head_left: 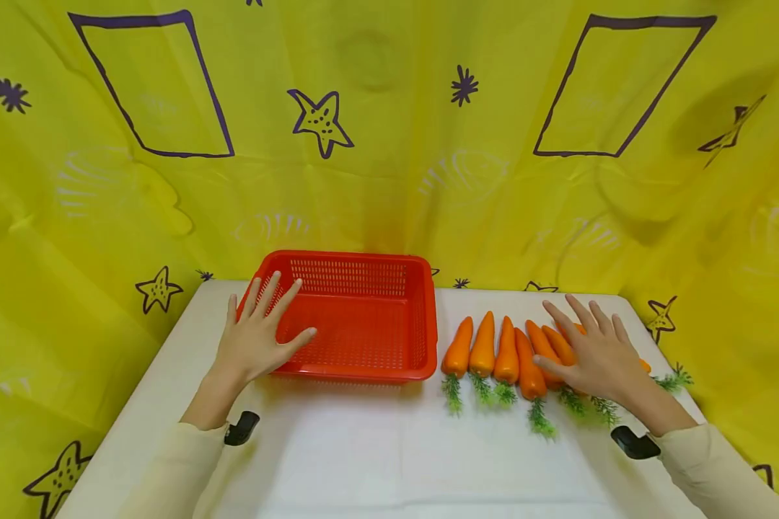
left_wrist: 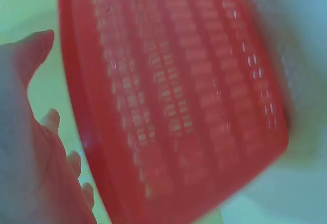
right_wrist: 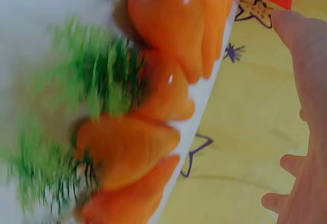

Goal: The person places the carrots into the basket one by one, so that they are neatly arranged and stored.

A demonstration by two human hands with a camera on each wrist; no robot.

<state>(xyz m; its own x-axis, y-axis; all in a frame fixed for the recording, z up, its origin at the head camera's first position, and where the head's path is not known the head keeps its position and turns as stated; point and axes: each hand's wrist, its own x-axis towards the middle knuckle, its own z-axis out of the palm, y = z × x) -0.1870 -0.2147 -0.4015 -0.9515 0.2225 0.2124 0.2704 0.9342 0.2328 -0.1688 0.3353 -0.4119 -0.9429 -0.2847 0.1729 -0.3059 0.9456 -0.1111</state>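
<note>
A red plastic basket (head_left: 357,371) with slotted walls stands left of centre on the white table. My left hand (head_left: 253,346) hovers with spread fingers over its left side; in the left wrist view the thumb and fingertips show beside the basket wall (left_wrist: 204,81). To the right of the basket, several orange carrots (head_left: 483,346) with green leafy tops lie in a row, tips pointing away from me. Over the right end of that row is my right hand (head_left: 600,360), fingers spread, partly hiding the carrots there. The right wrist view shows carrots (right_wrist: 127,147) beside the hand, nothing in its fingers.
A white cloth covers the table (head_left: 363,454). Yellow curtains (head_left: 389,180) with dark stars and other drawings enclose it at the back and both sides. The basket's far rim lies close to the back curtain. Each wrist wears a dark strap mount (head_left: 635,442).
</note>
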